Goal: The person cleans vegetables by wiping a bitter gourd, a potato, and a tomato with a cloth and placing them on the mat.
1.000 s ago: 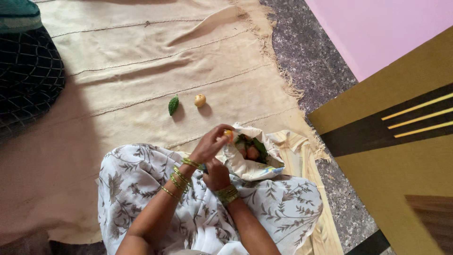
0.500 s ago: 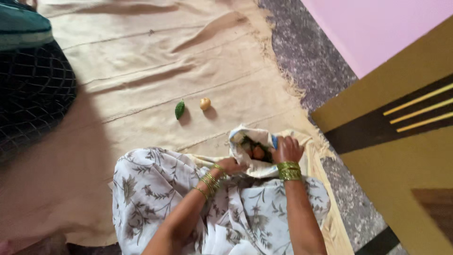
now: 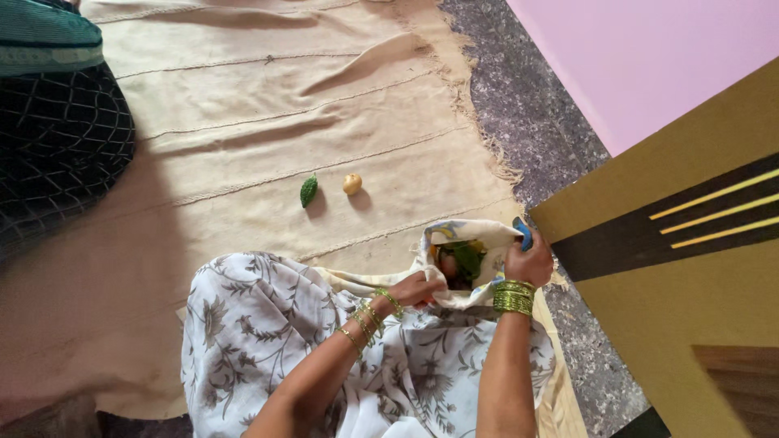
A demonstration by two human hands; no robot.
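- A wide cream woven mat [image 3: 268, 105] covers most of the floor, creased in long ridges and frayed along its right edge.
- Right of the mat runs a strip of dark speckled stone floor [image 3: 527, 105], with a pink wall [image 3: 649, 57] above it.
- An ochre panel [image 3: 673, 268] with dark bands and yellow stripes fills the lower right.
- At the upper left sits a dark, grid-patterned bundle [image 3: 57, 138] topped by a teal cloth.
- The person's lap is draped in white fabric with a grey leaf print [image 3: 276, 324], spreading over the near edge of the mat.
- A pale cloth bag [image 3: 475, 235] lies at the front of the lap, close to the ochre panel, its mouth pulled open between the two hands; green leaves and something reddish-orange show inside.
- The right hand [image 3: 529, 261] grips the bag's right rim, fingers curled tight around the cloth and a blue bit of it, green bangles at the wrist.
- The left hand [image 3: 418, 288] holds the bag's lower left edge, fingers closed on the fabric and partly hidden by it, thin bangles on that wrist as well.
- A small green bitter gourd [image 3: 308, 191] lies on the mat, well apart from the bag.
- Just beside it to the right, not touching, rests a small round yellowish vegetable [image 3: 351, 184].
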